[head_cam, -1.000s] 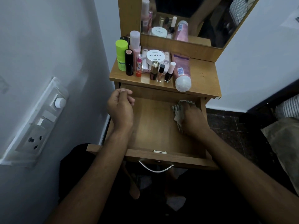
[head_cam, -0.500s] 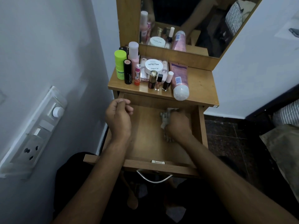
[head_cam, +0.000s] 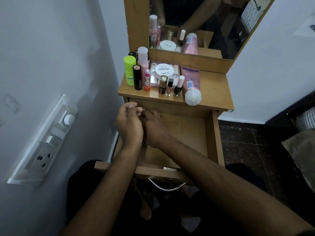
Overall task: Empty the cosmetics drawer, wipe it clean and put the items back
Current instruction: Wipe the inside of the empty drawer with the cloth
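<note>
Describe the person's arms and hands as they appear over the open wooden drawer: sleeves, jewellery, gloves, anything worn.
Both forearms are bare to the frame's edge; no sleeves show. The left hand and right hand wear no gloves, and no rings or watch can be seen, though the right wrist is partly hidden behind the left. Short trimmed nails show on the left fingertips.

**Bare forearms, dark clothing below**

Both forearms are bare to the lower frame edge, with no sleeves, watch or rings visible on the left hand (head_cam: 129, 123) or right hand (head_cam: 156, 128). Dark clothing covers the lap at lower centre; a bare foot shows beneath.
</note>
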